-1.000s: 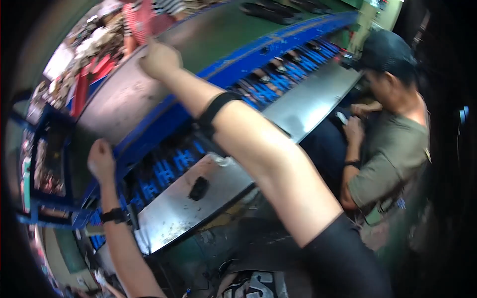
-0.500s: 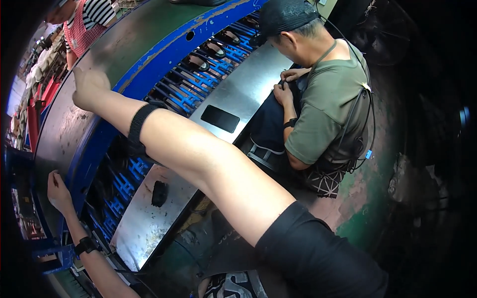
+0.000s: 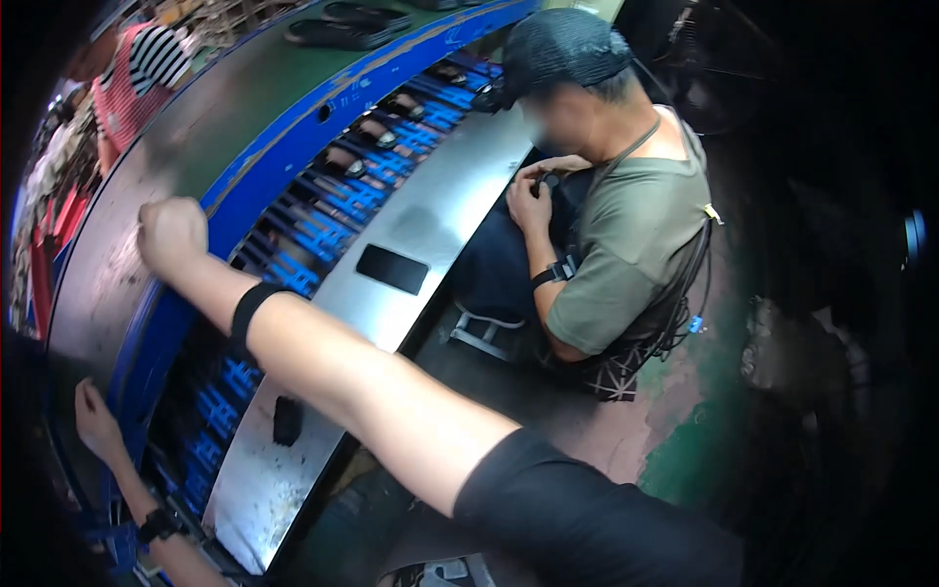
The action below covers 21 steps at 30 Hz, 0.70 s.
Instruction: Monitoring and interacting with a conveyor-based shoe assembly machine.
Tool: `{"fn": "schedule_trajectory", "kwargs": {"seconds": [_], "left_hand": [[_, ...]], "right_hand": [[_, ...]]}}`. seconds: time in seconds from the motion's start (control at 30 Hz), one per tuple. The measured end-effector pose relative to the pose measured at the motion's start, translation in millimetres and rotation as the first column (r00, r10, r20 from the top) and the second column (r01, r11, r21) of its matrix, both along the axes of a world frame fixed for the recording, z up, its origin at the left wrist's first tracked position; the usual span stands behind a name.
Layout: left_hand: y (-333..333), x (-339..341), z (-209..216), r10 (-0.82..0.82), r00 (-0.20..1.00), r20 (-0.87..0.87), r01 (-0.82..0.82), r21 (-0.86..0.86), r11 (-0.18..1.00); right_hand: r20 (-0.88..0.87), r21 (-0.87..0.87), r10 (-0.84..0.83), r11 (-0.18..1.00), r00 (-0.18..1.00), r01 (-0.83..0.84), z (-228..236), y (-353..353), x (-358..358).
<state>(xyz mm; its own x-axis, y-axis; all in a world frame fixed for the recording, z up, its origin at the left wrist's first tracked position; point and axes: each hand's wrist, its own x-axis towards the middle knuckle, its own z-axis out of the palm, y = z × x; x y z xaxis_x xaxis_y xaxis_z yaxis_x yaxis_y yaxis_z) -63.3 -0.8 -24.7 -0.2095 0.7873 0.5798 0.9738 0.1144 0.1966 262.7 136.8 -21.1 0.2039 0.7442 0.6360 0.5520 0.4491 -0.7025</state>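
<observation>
My right hand (image 3: 176,235) is curled into a fist above the long green-grey work surface (image 3: 108,249), beside its blue side rail (image 3: 284,147). Its fingers are wrapped in, and whatever may be inside them is hidden. Lower down at the left, my left hand (image 3: 98,426) is near the same surface's edge, its fingers drawn together at the tips. Anything between those fingertips is too small to name. Across the picture, my right arm passes over a bare metal shelf (image 3: 430,186).
Black shoes (image 3: 337,29) stand on the far surface. Blue racks (image 3: 318,235) run below, several holding shoes. A phone (image 3: 392,269) and a dark block (image 3: 288,421) lie on the shelf. One person (image 3: 626,264) sits at right; another (image 3: 137,83) is at far left.
The view has shifted, with most of the scene sliding down and left. Shoes show more fully at the top. My right hand has come nearer the blue rail, its fingers curled.
</observation>
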Motion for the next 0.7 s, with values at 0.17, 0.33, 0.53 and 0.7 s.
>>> {"fn": "schedule_trajectory", "kwargs": {"seconds": [0.17,0.33,0.53,0.7], "left_hand": [[2,26,2,0.007,0.999,-0.032,-0.008,-0.022,1.000],[7,25,2,-0.008,0.999,-0.038,0.008,-0.002,1.000],[3,19,2,-0.007,0.999,-0.040,0.008,0.022,1.000],[3,12,-7,-0.033,0.999,-0.026,0.034,0.015,0.999]], "right_hand": [[0.066,0.058,-0.040,0.998,0.997,0.037,-6,4,6],[0.143,0.082,-0.053,0.996,0.988,0.041,-8,5,9],[0.133,0.074,-0.014,0.997,0.991,0.004,-7,4,2],[0.152,0.050,-0.020,0.999,0.988,0.013,-10,-2,5]]}}
